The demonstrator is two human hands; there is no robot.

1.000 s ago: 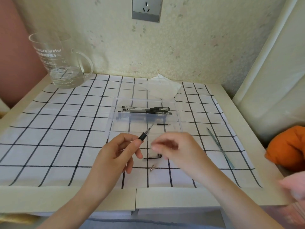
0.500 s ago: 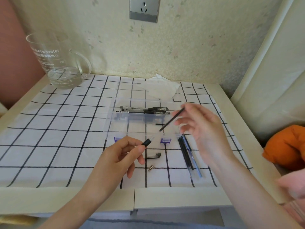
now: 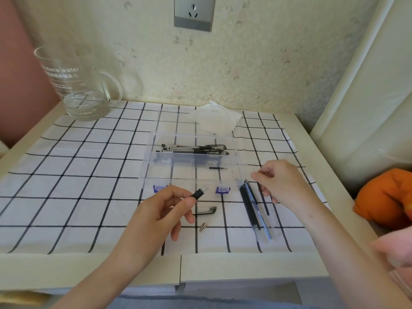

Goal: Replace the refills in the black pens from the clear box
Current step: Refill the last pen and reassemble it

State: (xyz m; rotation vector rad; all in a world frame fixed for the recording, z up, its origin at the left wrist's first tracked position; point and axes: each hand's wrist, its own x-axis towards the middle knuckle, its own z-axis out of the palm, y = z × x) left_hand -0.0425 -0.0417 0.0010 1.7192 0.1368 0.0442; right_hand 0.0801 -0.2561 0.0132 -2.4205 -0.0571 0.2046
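— What has just changed?

— Half a second ago the right hand point(image 3: 283, 181) held the old refill up over the box point(image 3: 238, 152). Now that refill point(image 3: 264, 202) appears to lie on the cloth off the box's near right corner, just beside the pack point(image 3: 256, 210) of new ones, with the hand low over its far end.

— Has the hand let go?

— I can't tell. Its fingers are loosely bent, thumb and forefinger close together, and they hide whether anything is pinched.

— And the left hand point(image 3: 160, 210)?

— It has barely moved. It is in front of the box, thumb and forefinger clamped on the barrel point(image 3: 199, 194), open end towards the box. A second ago the refill was in there; now the barrel looks empty.

— So where does the job stand?

— I'd say the old refill is out and a new one from the pack comes next. The cap point(image 3: 206, 210) and tip point(image 3: 202, 227) wait in front of the box, and the other pens point(image 3: 200, 150) lie inside at its far side.
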